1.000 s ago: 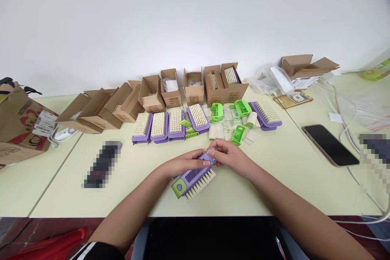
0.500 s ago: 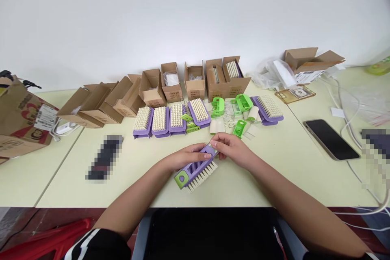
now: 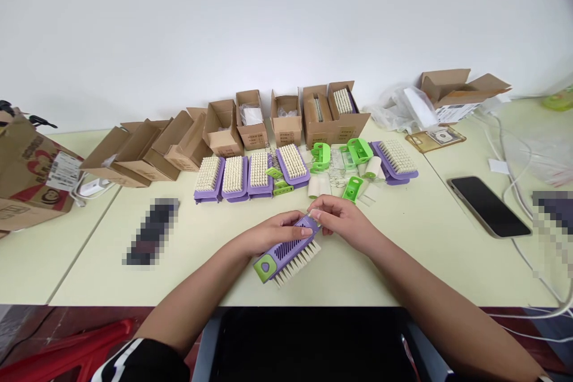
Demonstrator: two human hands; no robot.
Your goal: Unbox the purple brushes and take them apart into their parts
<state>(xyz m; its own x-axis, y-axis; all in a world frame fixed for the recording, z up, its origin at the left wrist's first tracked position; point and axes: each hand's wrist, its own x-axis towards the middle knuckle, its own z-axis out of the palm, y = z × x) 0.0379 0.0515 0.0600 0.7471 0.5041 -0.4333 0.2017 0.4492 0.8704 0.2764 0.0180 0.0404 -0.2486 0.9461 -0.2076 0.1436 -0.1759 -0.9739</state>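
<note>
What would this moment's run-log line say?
left hand: grips purple brush | right hand: at brush's far end | beyond: green parts, open boxes

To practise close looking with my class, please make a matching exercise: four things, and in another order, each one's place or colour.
Things:
1. Held brush
2. Left hand
3. Right hand
4. Carton with red print

Places or colours:
A. At the brush's far end
B. At the picture's left edge
C. Across the brush's purple back
D. Purple with a green end

Pairs: 1-D, 2-C, 3-A, 4-B
</note>
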